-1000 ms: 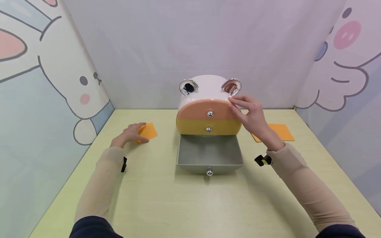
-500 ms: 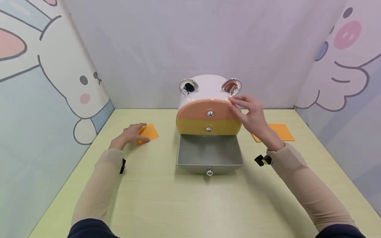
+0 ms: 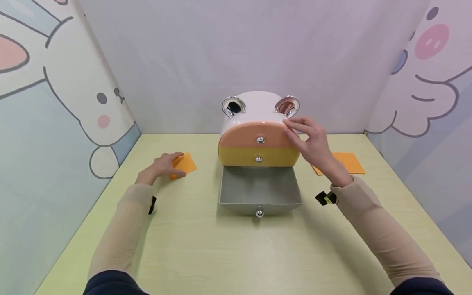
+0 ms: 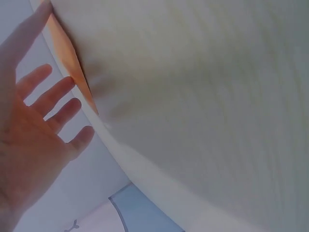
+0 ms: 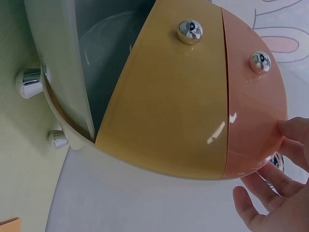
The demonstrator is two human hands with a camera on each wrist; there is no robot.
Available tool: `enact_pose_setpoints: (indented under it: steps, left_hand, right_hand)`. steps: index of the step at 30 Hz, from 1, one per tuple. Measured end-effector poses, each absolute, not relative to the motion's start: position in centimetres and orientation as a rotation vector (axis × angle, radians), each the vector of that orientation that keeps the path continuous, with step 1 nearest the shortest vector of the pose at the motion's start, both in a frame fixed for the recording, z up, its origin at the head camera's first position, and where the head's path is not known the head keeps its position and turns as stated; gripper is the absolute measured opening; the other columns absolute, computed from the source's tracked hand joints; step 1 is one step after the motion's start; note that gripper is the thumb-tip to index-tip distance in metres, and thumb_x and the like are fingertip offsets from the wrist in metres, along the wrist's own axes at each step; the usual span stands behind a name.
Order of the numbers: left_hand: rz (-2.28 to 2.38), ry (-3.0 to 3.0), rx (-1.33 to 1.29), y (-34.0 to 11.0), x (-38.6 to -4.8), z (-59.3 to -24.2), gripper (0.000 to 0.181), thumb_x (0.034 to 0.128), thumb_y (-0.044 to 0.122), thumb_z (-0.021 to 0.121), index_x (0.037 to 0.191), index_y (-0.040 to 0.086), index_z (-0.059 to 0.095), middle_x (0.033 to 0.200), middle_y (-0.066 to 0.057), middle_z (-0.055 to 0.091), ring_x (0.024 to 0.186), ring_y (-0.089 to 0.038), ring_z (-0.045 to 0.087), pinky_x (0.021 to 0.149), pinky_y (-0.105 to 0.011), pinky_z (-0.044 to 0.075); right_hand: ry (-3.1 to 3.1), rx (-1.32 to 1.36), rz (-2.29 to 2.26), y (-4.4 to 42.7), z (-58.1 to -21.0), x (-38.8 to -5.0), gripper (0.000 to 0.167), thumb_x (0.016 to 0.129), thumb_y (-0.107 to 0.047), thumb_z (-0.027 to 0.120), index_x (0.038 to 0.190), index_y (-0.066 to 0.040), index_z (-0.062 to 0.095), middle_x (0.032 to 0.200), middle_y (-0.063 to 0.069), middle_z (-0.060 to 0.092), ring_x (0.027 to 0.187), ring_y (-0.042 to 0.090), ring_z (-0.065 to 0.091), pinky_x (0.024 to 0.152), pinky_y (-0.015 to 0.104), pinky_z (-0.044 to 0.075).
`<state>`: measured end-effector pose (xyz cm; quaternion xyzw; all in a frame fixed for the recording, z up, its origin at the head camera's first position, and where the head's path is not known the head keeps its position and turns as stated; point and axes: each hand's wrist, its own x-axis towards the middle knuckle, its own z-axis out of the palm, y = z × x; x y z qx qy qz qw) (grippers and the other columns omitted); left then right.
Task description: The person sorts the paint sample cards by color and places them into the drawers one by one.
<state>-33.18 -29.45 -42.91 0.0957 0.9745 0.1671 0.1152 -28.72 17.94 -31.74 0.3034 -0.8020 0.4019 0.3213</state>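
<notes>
A small drawer cabinet with a white top (image 3: 258,104) and two shiny ears stands at the middle back. Its lowest drawer, grey (image 3: 259,209), is pulled out, and I see nothing inside. The orange top drawer (image 3: 239,137) and yellow middle drawer (image 3: 236,157) are closed. My right hand (image 3: 313,141) touches the cabinet's upper right rim, thumb at the front face, fingers lightly bent by the side. At the left, my left hand (image 3: 162,166) spans a thin orange square sheet (image 3: 187,163) on the table, thumb and fingertips at its edges, fingers fairly straight.
Another orange sheet (image 3: 348,163) lies right of the cabinet, partly behind the right wrist. Walls with cartoon animals enclose the pale wooden table (image 3: 236,254) at the left, back and right.
My left hand and the orange sheet have shifted very slightly right. The right hand keeps its place on the cabinet, and the drawers have not moved.
</notes>
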Motion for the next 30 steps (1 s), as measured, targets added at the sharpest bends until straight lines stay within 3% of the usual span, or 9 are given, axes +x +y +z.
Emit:
enact_pose_setpoints:
  steps: [8, 18, 23, 30]
  left_hand:
    - [0.526, 2.860, 0.263, -28.8, -33.5, -42.7, 0.088, 0.0799, 0.042, 0.075, 0.149, 0.009, 0.033, 0.146, -0.027, 0.037, 0.126, -0.044, 0.032, 0.104, -0.066, 0.027]
    - [0.647, 2.821, 0.252, -28.0, -33.0, -41.9, 0.089, 0.0799, 0.039, 0.075, 0.151, 0.012, 0.029, 0.146, -0.027, 0.036, 0.130, -0.044, 0.038, 0.106, -0.070, 0.021]
    - [0.682, 2.824, 0.309, -27.2, -32.0, -41.2, 0.087, 0.0793, 0.037, 0.076, 0.150, 0.014, 0.031, 0.147, -0.025, 0.037, 0.128, -0.041, 0.040, 0.107, -0.065, 0.032]
    - [0.728, 2.836, 0.477, -25.7, -29.4, -39.2, 0.082, 0.0778, 0.031, 0.077, 0.148, 0.014, 0.037, 0.147, -0.020, 0.039, 0.124, -0.035, 0.042, 0.105, -0.058, 0.037]
  right_hand:
    - [-2.086, 0.820, 1.073, 17.9, -31.7, -28.7, 0.034, 0.082, -0.002, 0.073, 0.116, -0.004, 0.070, 0.110, 0.017, 0.068, 0.104, 0.030, 0.060, 0.086, 0.015, 0.041]
    - [-2.081, 0.823, 1.068, 17.9, -31.7, -28.8, 0.034, 0.082, -0.002, 0.073, 0.116, -0.004, 0.070, 0.110, 0.017, 0.068, 0.103, 0.030, 0.060, 0.086, 0.017, 0.041]
    - [-2.078, 0.822, 1.066, 17.9, -31.7, -28.8, 0.034, 0.082, -0.001, 0.073, 0.115, -0.003, 0.070, 0.110, 0.017, 0.068, 0.102, 0.031, 0.060, 0.086, 0.017, 0.041]
    - [-2.081, 0.826, 1.063, 17.9, -31.7, -28.7, 0.033, 0.083, -0.001, 0.073, 0.115, -0.003, 0.070, 0.110, 0.017, 0.068, 0.103, 0.031, 0.060, 0.085, 0.017, 0.040]
